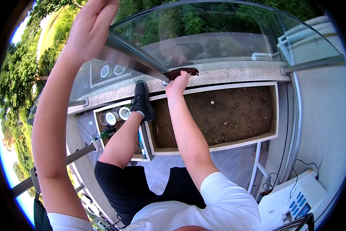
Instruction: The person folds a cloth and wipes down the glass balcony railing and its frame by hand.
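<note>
My left hand (90, 30) is raised at the top left beside the upper end of a metal post (134, 57) of the glass railing; its fingers are bent and partly cut off by the frame edge. Near the lower end of that post, my right hand (178, 83) is closed on a dark brown cloth (185, 72), which lies against the glass (203, 46) just above the stone ledge (227, 69). Whether the left hand grips the post cannot be made out.
Below the ledge stands a long white-rimmed planter (275, 111) of soil. My black shoe (142, 101) rests at its left corner, beside a smaller box with white round containers (110, 118). Pipes (296, 115) run down the right wall; a white appliance (292, 196) with cables stands lower right.
</note>
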The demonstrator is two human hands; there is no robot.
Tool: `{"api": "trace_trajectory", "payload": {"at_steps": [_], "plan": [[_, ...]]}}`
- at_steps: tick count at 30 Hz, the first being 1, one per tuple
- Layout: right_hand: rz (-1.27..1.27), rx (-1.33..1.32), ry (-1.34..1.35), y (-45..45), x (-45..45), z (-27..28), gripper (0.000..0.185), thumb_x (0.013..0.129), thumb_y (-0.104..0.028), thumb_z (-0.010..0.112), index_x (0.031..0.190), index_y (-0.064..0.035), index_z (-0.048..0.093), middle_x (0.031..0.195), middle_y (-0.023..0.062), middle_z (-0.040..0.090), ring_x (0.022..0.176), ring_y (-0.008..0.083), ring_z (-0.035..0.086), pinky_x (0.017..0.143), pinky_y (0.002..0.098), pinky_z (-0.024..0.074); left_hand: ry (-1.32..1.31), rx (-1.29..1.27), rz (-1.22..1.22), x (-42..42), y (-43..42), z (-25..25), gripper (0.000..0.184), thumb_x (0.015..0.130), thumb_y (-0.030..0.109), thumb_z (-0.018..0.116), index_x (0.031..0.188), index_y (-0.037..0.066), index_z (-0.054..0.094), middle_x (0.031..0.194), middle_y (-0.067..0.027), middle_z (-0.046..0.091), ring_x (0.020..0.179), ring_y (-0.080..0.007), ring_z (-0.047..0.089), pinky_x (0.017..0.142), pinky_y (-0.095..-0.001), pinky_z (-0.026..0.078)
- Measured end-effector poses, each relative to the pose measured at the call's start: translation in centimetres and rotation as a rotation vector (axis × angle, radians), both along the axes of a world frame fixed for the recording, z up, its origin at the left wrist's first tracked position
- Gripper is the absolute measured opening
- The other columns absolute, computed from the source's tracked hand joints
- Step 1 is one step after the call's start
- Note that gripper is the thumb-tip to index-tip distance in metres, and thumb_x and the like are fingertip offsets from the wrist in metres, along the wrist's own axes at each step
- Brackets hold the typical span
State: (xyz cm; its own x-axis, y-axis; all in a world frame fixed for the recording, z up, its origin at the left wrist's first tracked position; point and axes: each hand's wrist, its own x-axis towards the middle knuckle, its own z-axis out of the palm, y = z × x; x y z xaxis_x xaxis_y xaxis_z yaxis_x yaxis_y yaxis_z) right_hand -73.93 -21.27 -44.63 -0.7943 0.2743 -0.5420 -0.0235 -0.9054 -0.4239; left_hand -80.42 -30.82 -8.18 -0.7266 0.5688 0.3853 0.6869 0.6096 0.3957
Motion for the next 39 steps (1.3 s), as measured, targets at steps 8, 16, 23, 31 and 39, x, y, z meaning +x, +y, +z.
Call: {"api": "trace_trajectory", "payload": {"at_steps": [8,16,23,31,39], "plan": [[0.006,-0.303,-0.142,0.3,-3.0,0.0,0.084,0.100,-0.079,0.028,0.154,-0.0160,0.040,0.156,0.0053,0.044,0.141,0.0259,0.040,0.120,0.0469,0.0265,0.026,-0.044,0.023,0.8,1.1,0.3,0.064,0.094,-0.006,0.031,0.159,-0.004,0.032,0.163,-0.0187,0.039,0.154,-0.0281,0.032,0.126,-0.0398,0.024],[0.017,-0.545,-0.047,3.5,-3.2,-3.2,0.096,0.097,-0.083,0.012,0.157,-0.0134,0.041,0.162,0.0079,0.041,0.150,0.0337,0.033,0.126,0.0542,0.0167,0.002,0.001,-0.041,0.1,0.0,-0.1,0.064,0.094,-0.006,0.030,0.158,-0.008,0.031,0.163,-0.0215,0.037,0.155,-0.0280,0.030,0.126,-0.0378,0.021],[0.035,-0.518,-0.031,6.7,-3.4,-4.7,0.095,0.099,-0.079,0.009,0.155,-0.0099,0.043,0.160,0.0121,0.043,0.148,0.0358,0.037,0.126,0.0549,0.0204,-0.012,-0.011,0.004,0.3,0.0,0.0,0.062,0.095,-0.005,0.032,0.158,-0.007,0.032,0.163,-0.0200,0.038,0.154,-0.0270,0.031,0.126,-0.0370,0.022],[0.028,-0.386,-0.193,10.9,-4.3,-0.4,0.096,0.097,-0.083,0.012,0.156,-0.0142,0.042,0.162,0.0095,0.041,0.150,0.0342,0.035,0.126,0.0568,0.0144,0.050,-0.095,0.098,1.1,1.4,0.8,0.062,0.096,-0.004,0.035,0.158,-0.003,0.035,0.160,-0.0197,0.042,0.151,-0.0264,0.037,0.124,-0.0361,0.026],[0.079,-0.323,-0.198,7.5,-3.7,2.0,0.092,0.096,-0.084,0.014,0.151,-0.0171,0.045,0.157,0.0117,0.044,0.141,0.0413,0.040,0.116,0.0746,0.0084,0.007,-0.083,0.017,-0.1,-0.4,0.6,0.065,0.093,-0.006,0.037,0.158,-0.003,0.034,0.160,-0.0238,0.040,0.153,-0.0317,0.034,0.126,-0.0388,0.025]]}}
